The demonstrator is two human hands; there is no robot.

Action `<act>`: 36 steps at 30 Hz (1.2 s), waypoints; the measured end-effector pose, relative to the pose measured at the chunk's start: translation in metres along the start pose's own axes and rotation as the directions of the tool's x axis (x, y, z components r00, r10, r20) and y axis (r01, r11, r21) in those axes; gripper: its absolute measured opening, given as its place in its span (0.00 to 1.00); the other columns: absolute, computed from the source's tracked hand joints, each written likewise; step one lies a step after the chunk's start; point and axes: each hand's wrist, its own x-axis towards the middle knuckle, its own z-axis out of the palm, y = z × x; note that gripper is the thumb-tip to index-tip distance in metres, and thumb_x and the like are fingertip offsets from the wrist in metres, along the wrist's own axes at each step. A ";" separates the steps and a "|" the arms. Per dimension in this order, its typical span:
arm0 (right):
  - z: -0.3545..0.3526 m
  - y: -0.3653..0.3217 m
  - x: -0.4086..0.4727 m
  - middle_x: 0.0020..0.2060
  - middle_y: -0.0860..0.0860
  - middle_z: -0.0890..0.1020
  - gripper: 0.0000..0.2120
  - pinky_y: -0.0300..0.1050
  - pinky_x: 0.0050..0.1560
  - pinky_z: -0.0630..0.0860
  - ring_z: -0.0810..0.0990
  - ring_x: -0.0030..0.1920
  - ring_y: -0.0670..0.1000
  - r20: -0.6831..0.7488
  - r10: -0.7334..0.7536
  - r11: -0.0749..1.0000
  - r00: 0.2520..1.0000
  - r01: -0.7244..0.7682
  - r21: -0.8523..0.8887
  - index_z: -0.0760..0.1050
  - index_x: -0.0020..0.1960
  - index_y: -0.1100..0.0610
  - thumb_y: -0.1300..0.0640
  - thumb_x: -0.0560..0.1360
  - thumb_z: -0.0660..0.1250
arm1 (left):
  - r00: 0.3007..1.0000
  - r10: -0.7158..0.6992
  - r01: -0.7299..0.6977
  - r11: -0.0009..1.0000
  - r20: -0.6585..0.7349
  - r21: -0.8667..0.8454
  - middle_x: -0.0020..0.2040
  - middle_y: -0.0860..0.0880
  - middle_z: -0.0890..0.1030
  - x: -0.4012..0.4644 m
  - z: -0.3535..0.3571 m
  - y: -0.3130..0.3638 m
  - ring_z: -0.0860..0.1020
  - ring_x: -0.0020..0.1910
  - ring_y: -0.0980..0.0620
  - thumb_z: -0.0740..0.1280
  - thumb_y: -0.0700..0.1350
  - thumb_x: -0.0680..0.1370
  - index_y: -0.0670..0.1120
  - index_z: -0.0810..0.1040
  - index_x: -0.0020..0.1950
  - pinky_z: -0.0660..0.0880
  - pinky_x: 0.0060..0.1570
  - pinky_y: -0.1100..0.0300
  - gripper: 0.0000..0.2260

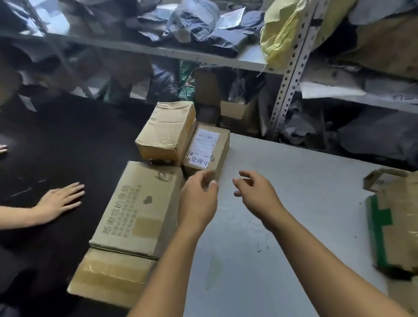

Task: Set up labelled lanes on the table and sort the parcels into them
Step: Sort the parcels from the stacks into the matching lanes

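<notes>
Here both hands hover empty at mid-frame, fingers loosely curled: the left hand (198, 195) nearly touches the labelled cardboard parcel (206, 150), just above it, long axis running up-frame on the white table (296, 201); the right hand (256, 192) sits farther right.

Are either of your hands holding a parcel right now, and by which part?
Nothing is held. The left hand and right hand hover loosely curled, just short of the small labelled box.
</notes>
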 end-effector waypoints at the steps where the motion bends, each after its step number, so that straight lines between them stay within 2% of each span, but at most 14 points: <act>1: 0.007 -0.001 0.014 0.57 0.49 0.80 0.22 0.44 0.46 0.76 0.83 0.52 0.48 0.010 0.042 0.999 0.999 -0.042 0.010 0.70 0.72 0.53 0.47 0.80 0.63 | 1.000 0.028 -0.029 0.998 0.010 0.063 0.68 0.52 0.75 0.015 0.001 -0.004 0.73 0.67 0.54 0.62 0.45 0.81 0.50 0.74 0.70 0.67 0.60 0.63 0.16; 4: 0.022 0.006 0.047 0.57 0.49 0.80 0.23 0.47 0.52 0.78 0.82 0.52 0.49 0.012 0.148 0.989 0.989 -0.148 -0.007 0.69 0.73 0.54 0.48 0.80 0.62 | 0.989 0.076 -0.114 0.942 0.129 0.315 0.81 0.48 0.56 0.055 0.011 -0.017 0.54 0.79 0.50 0.57 0.44 0.83 0.47 0.63 0.78 0.59 0.71 0.58 0.22; 6: 0.028 0.014 0.061 0.62 0.51 0.79 0.24 0.50 0.58 0.77 0.81 0.57 0.52 0.001 0.194 0.980 0.981 -0.194 -0.036 0.68 0.74 0.54 0.48 0.80 0.62 | 0.969 0.081 -0.181 0.875 0.233 0.450 0.82 0.45 0.47 0.078 0.023 -0.023 0.44 0.80 0.49 0.55 0.44 0.84 0.46 0.54 0.81 0.54 0.75 0.54 0.25; 8: 0.032 0.019 0.071 0.65 0.52 0.77 0.24 0.50 0.60 0.76 0.80 0.59 0.53 -0.005 0.220 0.974 0.976 -0.220 -0.060 0.67 0.75 0.53 0.48 0.81 0.61 | 0.958 0.078 -0.221 0.816 0.277 0.534 0.82 0.43 0.43 0.094 0.037 -0.027 0.40 0.80 0.47 0.55 0.45 0.84 0.45 0.49 0.81 0.48 0.77 0.53 0.28; 11: 0.032 0.021 0.085 0.67 0.52 0.76 0.24 0.51 0.63 0.76 0.79 0.61 0.53 -0.009 0.231 0.969 0.973 -0.231 -0.084 0.66 0.75 0.53 0.48 0.81 0.60 | 0.961 0.110 -0.246 0.754 0.252 0.609 0.82 0.42 0.43 0.111 0.051 -0.033 0.40 0.80 0.46 0.56 0.47 0.83 0.44 0.48 0.81 0.44 0.77 0.52 0.29; 15: 0.033 0.020 0.102 0.67 0.52 0.77 0.24 0.51 0.63 0.75 0.79 0.61 0.53 -0.008 0.217 0.973 0.976 -0.217 -0.082 0.66 0.76 0.53 0.49 0.81 0.59 | 0.959 0.059 -0.242 0.679 0.277 0.693 0.82 0.42 0.46 0.123 0.055 -0.043 0.43 0.80 0.45 0.56 0.51 0.82 0.44 0.49 0.81 0.44 0.77 0.48 0.30; 20: 0.035 0.023 0.117 0.70 0.51 0.74 0.25 0.43 0.62 0.69 0.74 0.68 0.52 -0.031 0.205 0.977 0.978 -0.207 -0.059 0.64 0.77 0.54 0.49 0.82 0.59 | 0.929 0.179 -0.362 0.615 0.324 0.700 0.80 0.47 0.58 0.110 0.060 -0.050 0.53 0.78 0.49 0.58 0.54 0.80 0.50 0.64 0.75 0.44 0.75 0.39 0.24; 22: 0.036 0.026 0.122 0.71 0.52 0.73 0.27 0.49 0.69 0.69 0.73 0.69 0.54 -0.019 0.220 0.975 0.975 -0.221 -0.032 0.62 0.78 0.54 0.47 0.82 0.59 | 0.936 0.201 -0.348 0.642 0.288 0.683 0.77 0.51 0.64 0.111 0.060 -0.048 0.58 0.76 0.51 0.59 0.51 0.80 0.52 0.67 0.73 0.43 0.72 0.31 0.21; 24: 0.037 0.030 0.126 0.72 0.53 0.72 0.27 0.57 0.71 0.70 0.74 0.69 0.55 0.000 0.242 0.970 0.970 -0.242 0.008 0.60 0.79 0.54 0.47 0.83 0.58 | 0.949 0.193 -0.310 0.706 0.247 0.637 0.72 0.51 0.68 0.121 0.056 -0.046 0.62 0.72 0.51 0.60 0.49 0.81 0.51 0.67 0.74 0.52 0.70 0.28 0.20; 27: 0.043 0.032 0.129 0.71 0.55 0.74 0.21 0.60 0.69 0.71 0.76 0.65 0.56 0.076 0.246 0.962 0.966 -0.253 0.099 0.69 0.73 0.56 0.48 0.84 0.56 | 0.944 0.252 -0.329 0.771 0.212 0.546 0.69 0.47 0.70 0.131 0.046 -0.050 0.65 0.68 0.46 0.61 0.43 0.80 0.48 0.66 0.75 0.68 0.65 0.41 0.23; 29: 0.051 0.031 0.127 0.61 0.60 0.81 0.16 0.63 0.65 0.74 0.81 0.57 0.58 0.117 0.225 0.954 0.967 -0.244 0.176 0.78 0.62 0.57 0.50 0.84 0.56 | 0.950 0.275 -0.313 0.831 0.149 0.461 0.71 0.43 0.67 0.132 0.042 -0.055 0.64 0.68 0.43 0.64 0.40 0.79 0.45 0.66 0.75 0.70 0.64 0.45 0.24; 32: 0.054 0.033 0.122 0.53 0.53 0.85 0.16 0.58 0.62 0.78 0.82 0.55 0.54 0.050 0.214 0.962 0.976 -0.219 0.166 0.81 0.58 0.56 0.48 0.83 0.59 | 0.980 0.169 -0.194 0.934 0.106 0.299 0.76 0.40 0.60 0.132 0.040 -0.057 0.59 0.73 0.41 0.69 0.41 0.77 0.46 0.60 0.79 0.61 0.71 0.48 0.32; 34: 0.049 0.036 0.116 0.52 0.51 0.85 0.16 0.49 0.53 0.80 0.83 0.52 0.52 -0.004 0.204 0.967 0.979 -0.201 0.156 0.81 0.56 0.55 0.46 0.83 0.60 | 0.980 0.117 -0.147 0.972 0.164 0.182 0.74 0.46 0.70 0.130 0.040 -0.055 0.68 0.71 0.45 0.70 0.42 0.76 0.50 0.57 0.80 0.67 0.69 0.52 0.36; 36: 0.040 0.039 0.110 0.53 0.50 0.84 0.14 0.42 0.45 0.77 0.81 0.50 0.49 -0.050 0.194 0.965 0.980 -0.182 0.188 0.78 0.55 0.54 0.44 0.82 0.61 | 0.981 0.068 -0.089 0.990 0.179 0.111 0.68 0.53 0.77 0.122 0.042 -0.050 0.76 0.64 0.51 0.70 0.44 0.76 0.55 0.55 0.80 0.72 0.60 0.57 0.37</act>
